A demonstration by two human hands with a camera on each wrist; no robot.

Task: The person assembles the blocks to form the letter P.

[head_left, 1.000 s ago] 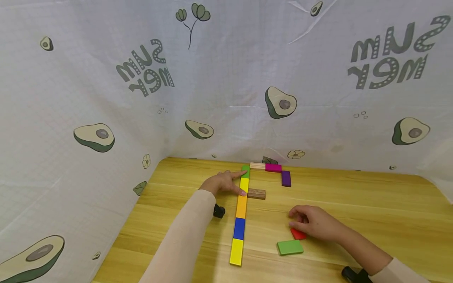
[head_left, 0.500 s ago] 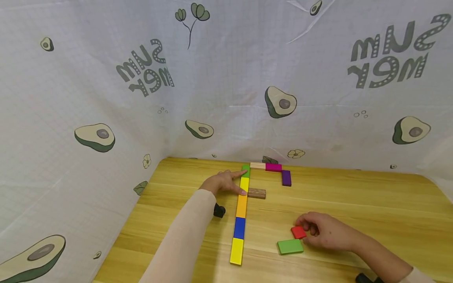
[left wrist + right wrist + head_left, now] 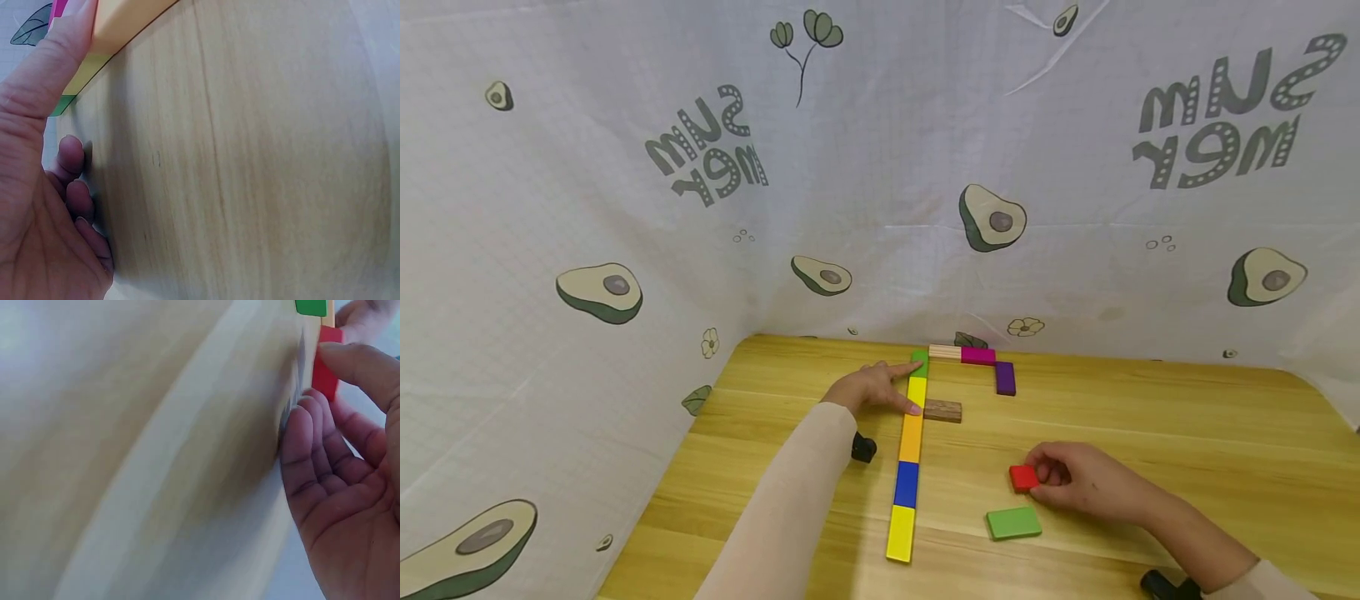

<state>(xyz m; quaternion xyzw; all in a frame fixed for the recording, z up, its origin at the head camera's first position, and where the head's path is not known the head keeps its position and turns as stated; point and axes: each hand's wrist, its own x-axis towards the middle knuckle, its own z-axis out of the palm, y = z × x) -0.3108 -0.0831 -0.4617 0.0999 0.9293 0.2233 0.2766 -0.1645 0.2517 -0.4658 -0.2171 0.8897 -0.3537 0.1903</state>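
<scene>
My right hand pinches a red block between thumb and fingers. In the right wrist view the thumb presses one face of this red block. A green block lies flat just in front of it. My left hand rests against a straight row of flat blocks. Its index finger touches the far green block; its thumb is where the yellow block meets the orange block. In the left wrist view its other fingers are loosely bent by the tabletop.
Nearer in the row come a blue block and another yellow block. A brown block juts out rightward. Along the back are a pale wood block, a magenta block and a purple block. A printed curtain hangs behind.
My right hand first moved right and toward me around the red block, then took hold of it and shifted it slightly left and away. The left hand stays in place.
</scene>
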